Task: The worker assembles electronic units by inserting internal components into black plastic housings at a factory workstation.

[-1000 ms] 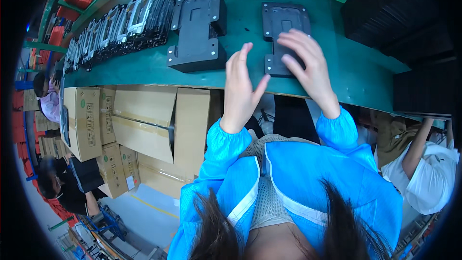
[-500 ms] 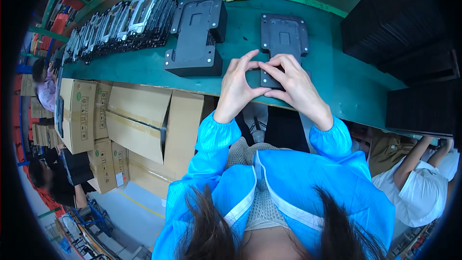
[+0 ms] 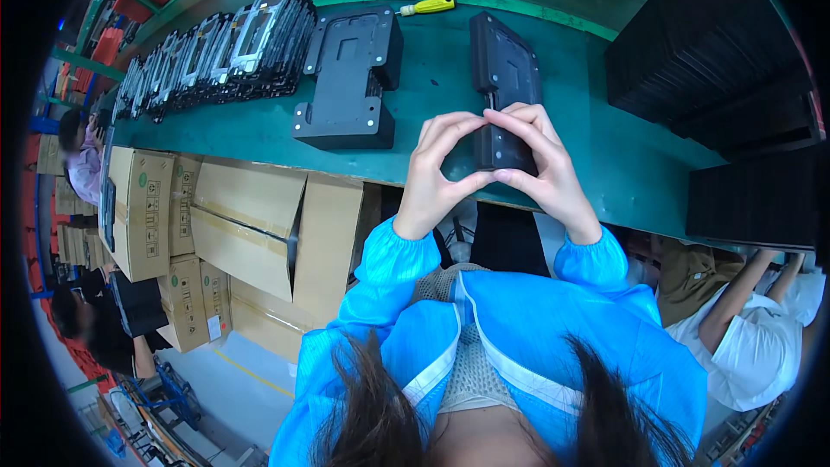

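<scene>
Both my hands are at the near end of a black block-shaped fixture [image 3: 513, 60] with a recessed face and small silver discs. The fixture leans sideways, its face turned toward the right. My left hand [image 3: 435, 164] and my right hand [image 3: 553, 175] curve around this end with their fingertips meeting. The thumbs lie at its near edge and the fingers at its narrower middle. Part of the end shows between them; the exact contact is partly hidden. A second black fixture [image 3: 342, 78] lies flat to the left.
Stacked metal-and-black frames [image 3: 268, 35] stand at the back left of the green table [image 3: 605, 151]. A yellow-handled screwdriver [image 3: 432, 5] lies behind. Black stacks [image 3: 700, 43] rise at right. Cardboard boxes [image 3: 242, 216] stand below left. Co-workers [image 3: 82, 156] are at both sides.
The right fixture has gone from lying flat to leaning on its side, its face toward the right. My hands stay around its near end, the left fingers shifted slightly right.
</scene>
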Motion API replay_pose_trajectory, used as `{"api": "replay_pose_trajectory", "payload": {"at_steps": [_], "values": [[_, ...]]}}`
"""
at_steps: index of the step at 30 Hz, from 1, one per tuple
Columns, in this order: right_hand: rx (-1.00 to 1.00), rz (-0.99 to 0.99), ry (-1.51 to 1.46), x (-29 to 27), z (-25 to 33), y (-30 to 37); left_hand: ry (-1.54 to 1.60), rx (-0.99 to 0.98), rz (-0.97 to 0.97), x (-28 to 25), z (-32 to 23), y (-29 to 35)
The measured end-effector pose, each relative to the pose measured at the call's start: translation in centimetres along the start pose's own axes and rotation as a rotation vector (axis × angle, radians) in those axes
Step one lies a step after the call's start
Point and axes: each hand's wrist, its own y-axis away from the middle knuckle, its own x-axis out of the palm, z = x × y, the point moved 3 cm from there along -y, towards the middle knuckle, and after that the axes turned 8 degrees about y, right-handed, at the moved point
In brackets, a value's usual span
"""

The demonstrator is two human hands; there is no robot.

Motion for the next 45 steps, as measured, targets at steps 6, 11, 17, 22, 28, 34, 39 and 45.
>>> {"api": "replay_pose_trajectory", "payload": {"at_steps": [6, 11, 17, 22, 28, 34, 39, 45], "values": [[-0.011, -0.141, 0.005, -1.0, -0.2, 0.8, 0.201, 0.047, -0.017, 1.8, -0.9, -1.0], [-0.049, -0.114, 0.052, -1.6, -0.3, 1.1, 0.243, 0.006, -0.094, 3.5, -0.4, 0.1], [-0.002, -0.115, -0.114, -2.0, -0.7, 1.4, 0.486, -0.031, -0.138, 4.4, 0.1, 0.6], [-0.074, -0.076, -0.096, -2.3, -1.3, 1.8, 0.524, -0.100, -0.106, 3.6, 0.6, 1.2], [0.056, -0.372, -0.334, -4.4, -2.4, 2.5, 0.367, -0.030, -0.102, 1.5, -0.5, -0.2], [0.121, -0.469, -0.426, -5.3, -1.0, 2.1, -0.070, 0.108, 0.027, -0.2, 0.4, -0.7], [0.100, -0.395, -0.364, -5.1, 2.1, -0.2, -0.252, 0.129, -0.036, -0.3, 1.3, 1.0], [-0.159, -0.155, 0.049, 0.6, 8.0, -6.3, -0.223, 0.274, -0.246, -1.6, -2.1, 3.6]]}}
